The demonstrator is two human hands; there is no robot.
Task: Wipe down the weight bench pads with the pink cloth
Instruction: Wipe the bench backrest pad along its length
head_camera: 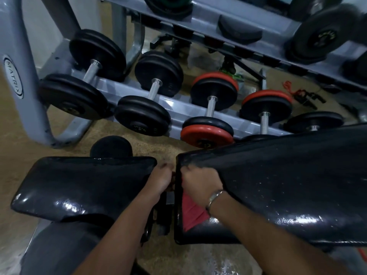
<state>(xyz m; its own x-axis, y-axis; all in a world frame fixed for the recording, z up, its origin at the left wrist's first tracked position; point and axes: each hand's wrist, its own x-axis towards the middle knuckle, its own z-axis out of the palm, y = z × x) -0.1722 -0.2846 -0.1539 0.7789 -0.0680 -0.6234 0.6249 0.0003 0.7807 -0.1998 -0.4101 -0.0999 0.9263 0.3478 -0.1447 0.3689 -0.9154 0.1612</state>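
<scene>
The bench has two glossy black pads: a seat pad (79,187) on the left and a long back pad (278,187) on the right, with a narrow gap between them. My right hand (200,185) presses the pink cloth (191,214) against the back pad's left end, and the cloth hangs below my wrist. My left hand (160,180) rests at the seat pad's right edge by the gap, fingers curled; whether it holds anything is hidden.
A grey dumbbell rack (182,110) stands just behind the bench with several black and red-black dumbbells (208,108). A black foam roller (111,146) sits behind the seat pad. Bench frame hardware (164,215) shows in the gap. Tan floor lies around.
</scene>
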